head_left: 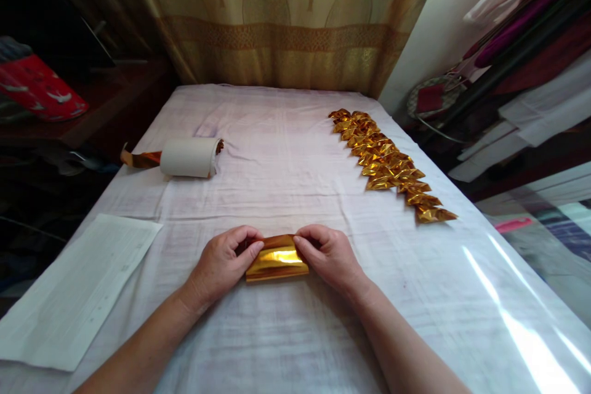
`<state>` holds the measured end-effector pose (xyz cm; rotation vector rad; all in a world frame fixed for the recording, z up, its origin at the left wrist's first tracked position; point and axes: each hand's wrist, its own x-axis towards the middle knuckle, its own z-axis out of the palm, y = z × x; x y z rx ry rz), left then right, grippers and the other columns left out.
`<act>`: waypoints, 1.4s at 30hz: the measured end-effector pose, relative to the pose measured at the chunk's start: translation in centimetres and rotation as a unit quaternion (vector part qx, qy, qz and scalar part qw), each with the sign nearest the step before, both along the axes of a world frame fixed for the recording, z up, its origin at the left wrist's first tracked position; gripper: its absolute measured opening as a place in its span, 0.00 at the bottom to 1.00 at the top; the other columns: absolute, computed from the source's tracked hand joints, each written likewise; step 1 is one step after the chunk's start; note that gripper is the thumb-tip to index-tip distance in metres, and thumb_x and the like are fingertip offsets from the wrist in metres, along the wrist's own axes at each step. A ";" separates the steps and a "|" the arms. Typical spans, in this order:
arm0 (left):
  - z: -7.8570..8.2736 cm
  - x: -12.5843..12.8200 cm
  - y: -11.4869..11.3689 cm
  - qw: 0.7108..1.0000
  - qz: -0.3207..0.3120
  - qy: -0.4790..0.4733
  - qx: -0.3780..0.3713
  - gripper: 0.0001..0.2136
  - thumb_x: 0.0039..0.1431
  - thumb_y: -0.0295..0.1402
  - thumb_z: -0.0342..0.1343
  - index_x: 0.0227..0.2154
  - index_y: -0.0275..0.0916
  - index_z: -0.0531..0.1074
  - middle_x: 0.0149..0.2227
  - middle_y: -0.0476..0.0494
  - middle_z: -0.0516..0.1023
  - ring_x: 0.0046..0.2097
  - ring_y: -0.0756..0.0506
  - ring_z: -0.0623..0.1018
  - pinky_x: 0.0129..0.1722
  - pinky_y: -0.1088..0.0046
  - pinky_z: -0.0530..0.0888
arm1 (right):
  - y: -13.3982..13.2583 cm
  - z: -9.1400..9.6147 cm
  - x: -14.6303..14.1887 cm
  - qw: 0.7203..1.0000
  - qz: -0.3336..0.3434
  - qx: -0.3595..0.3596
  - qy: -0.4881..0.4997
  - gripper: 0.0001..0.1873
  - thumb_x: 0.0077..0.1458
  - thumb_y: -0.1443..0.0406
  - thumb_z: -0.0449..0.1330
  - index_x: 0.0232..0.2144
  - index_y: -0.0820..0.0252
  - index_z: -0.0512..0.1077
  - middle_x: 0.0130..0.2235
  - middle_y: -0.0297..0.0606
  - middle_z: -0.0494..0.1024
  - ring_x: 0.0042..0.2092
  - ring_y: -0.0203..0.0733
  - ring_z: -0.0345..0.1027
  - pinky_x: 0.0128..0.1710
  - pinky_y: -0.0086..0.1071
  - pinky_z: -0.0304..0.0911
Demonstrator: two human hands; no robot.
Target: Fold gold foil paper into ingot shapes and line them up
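Note:
A small sheet of shiny gold foil paper (pixel 277 260) lies folded on the white cloth near the front middle. My left hand (pixel 221 265) pinches its left end with thumb and curled fingers. My right hand (pixel 330 255) pinches its right end the same way. Both hands rest on the cloth, the foil stretched between them.
A row of several folded gold foil pieces (pixel 390 163) runs along the right side of the cloth-covered table (pixel 277 154). A white roll with gold foil (pixel 187 157) lies at the left. A white paper sheet (pixel 69 295) sits front left. A curtain hangs behind; shelves stand at right.

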<state>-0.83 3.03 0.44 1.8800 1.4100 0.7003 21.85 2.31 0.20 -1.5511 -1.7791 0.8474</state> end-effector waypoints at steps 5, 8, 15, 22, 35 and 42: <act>-0.2 0.0 0.0 0.993 0.015 0.077 0.088 0.08 0.59 0.37 0.54 0.37 0.43 0.76 0.35 0.48 0.81 0.36 0.46 0.78 0.41 0.71 0.74 | -0.1 -0.2 -0.7 0.998 -0.020 0.011 -0.065 0.09 0.56 0.62 0.58 0.30 0.54 0.78 0.29 0.34 0.81 0.31 0.38 0.73 0.32 0.29 0.61; -0.3 0.0 0.2 0.987 0.010 0.107 0.118 0.08 0.59 0.36 0.54 0.38 0.42 0.76 0.35 0.47 0.81 0.38 0.45 0.78 0.42 0.70 0.74 | -0.1 -0.1 -1.0 0.996 -0.034 0.005 -0.085 0.07 0.56 0.62 0.58 0.33 0.53 0.77 0.30 0.33 0.81 0.31 0.38 0.73 0.33 0.29 0.61; -0.7 0.0 0.3 0.975 -0.004 0.143 0.171 0.06 0.61 0.33 0.55 0.37 0.42 0.76 0.35 0.47 0.80 0.39 0.44 0.77 0.41 0.69 0.73 | 0.0 -0.1 -1.3 0.991 -0.040 0.026 -0.122 0.07 0.57 0.64 0.58 0.32 0.53 0.77 0.31 0.32 0.81 0.32 0.37 0.73 0.33 0.28 0.59; -0.7 0.3 0.2 0.966 -0.009 0.168 0.197 0.06 0.61 0.31 0.56 0.40 0.41 0.75 0.38 0.46 0.79 0.42 0.43 0.75 0.44 0.66 0.72 | 0.1 -0.2 -1.5 0.984 -0.040 0.038 -0.167 0.06 0.58 0.65 0.59 0.31 0.53 0.76 0.33 0.32 0.79 0.34 0.37 0.71 0.32 0.28 0.57; 1.7 0.8 0.0 0.953 -0.080 0.255 0.145 0.05 0.59 0.38 0.60 0.35 0.43 0.76 0.40 0.47 0.76 0.44 0.42 0.72 0.45 0.63 0.68 | 0.7 0.1 -1.1 0.979 0.044 0.055 -0.193 0.08 0.59 0.69 0.58 0.34 0.55 0.77 0.39 0.36 0.76 0.40 0.39 0.70 0.39 0.29 0.62; 2.2 1.8 -1.3 0.931 -0.069 0.304 0.188 0.10 0.57 0.39 0.62 0.39 0.40 0.75 0.44 0.42 0.76 0.48 0.39 0.72 0.47 0.60 0.68 | 0.1 1.2 -1.6 0.972 0.053 0.060 -0.220 0.05 0.57 0.65 0.60 0.33 0.57 0.77 0.39 0.39 0.76 0.42 0.42 0.69 0.43 0.33 0.62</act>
